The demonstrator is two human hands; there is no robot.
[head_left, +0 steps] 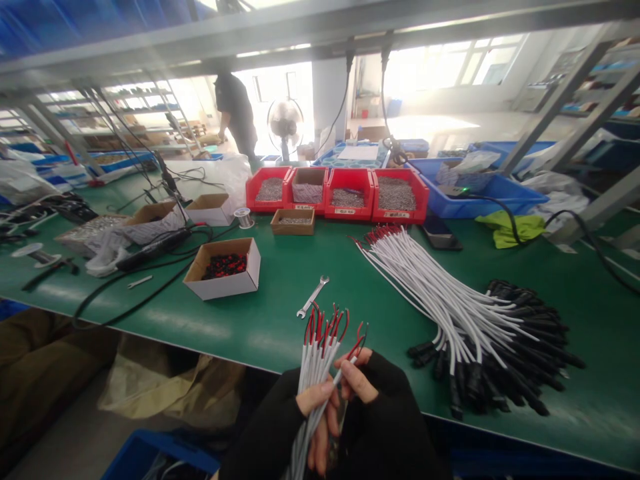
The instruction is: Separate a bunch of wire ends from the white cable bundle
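Observation:
My left hand (316, 420), in a black sleeve, is closed around a bundle of white cables (316, 363) whose red and black wire ends point up and away. My right hand (361, 381) pinches a single cable of that bundle near its red tip. Both hands are at the near edge of the green bench (280, 287). To the right lies a large pile of white cables with black plugs (465, 320), their red ends fanned toward the red bins. A small wrench (313, 297) rests just beyond the bundle.
An open white box of red and black parts (224, 268) sits left of centre. Several red bins (337, 193) and a small cardboard box (293, 221) line the back; blue trays (480, 190) at right. Black cords and tools at left. A person stands far back.

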